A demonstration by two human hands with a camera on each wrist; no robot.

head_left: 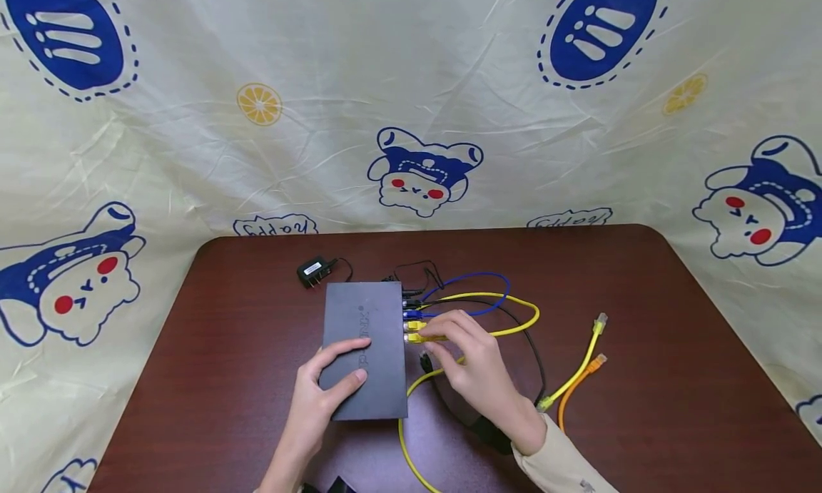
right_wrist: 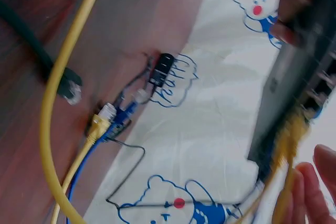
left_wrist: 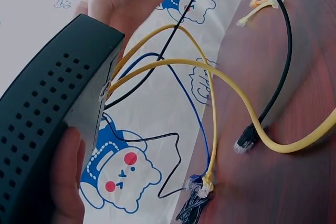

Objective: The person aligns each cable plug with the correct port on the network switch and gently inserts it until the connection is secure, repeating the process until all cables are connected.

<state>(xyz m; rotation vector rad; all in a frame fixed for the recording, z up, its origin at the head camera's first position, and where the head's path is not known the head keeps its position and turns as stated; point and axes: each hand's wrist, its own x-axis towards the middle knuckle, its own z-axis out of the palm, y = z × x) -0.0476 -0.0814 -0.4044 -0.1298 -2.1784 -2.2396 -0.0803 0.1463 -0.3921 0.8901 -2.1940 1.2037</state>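
A dark grey network switch box [head_left: 379,386] with ports along its right side is tilted up over the table. My left hand [head_left: 311,404] grips it by its left side, with two fingertips lying on the printed face; the vented face [left_wrist: 47,108] shows in the left wrist view. At the ports, my right hand [head_left: 478,368] pinches a yellow network cable [right_wrist: 286,187] close to its plug [head_left: 415,338], which sits at the lowest filled port. Another yellow plug [head_left: 416,326], a blue plug [head_left: 414,314] and black plugs sit above it along the same side.
A black power adapter [head_left: 314,272] lies behind the box. Yellow [head_left: 581,368] and orange [head_left: 576,386] cables lie to the right, by the right sleeve. A loose black cable plug [left_wrist: 245,140] rests on the table [head_left: 655,322] near the box. A patterned cloth [head_left: 321,172] hangs behind.
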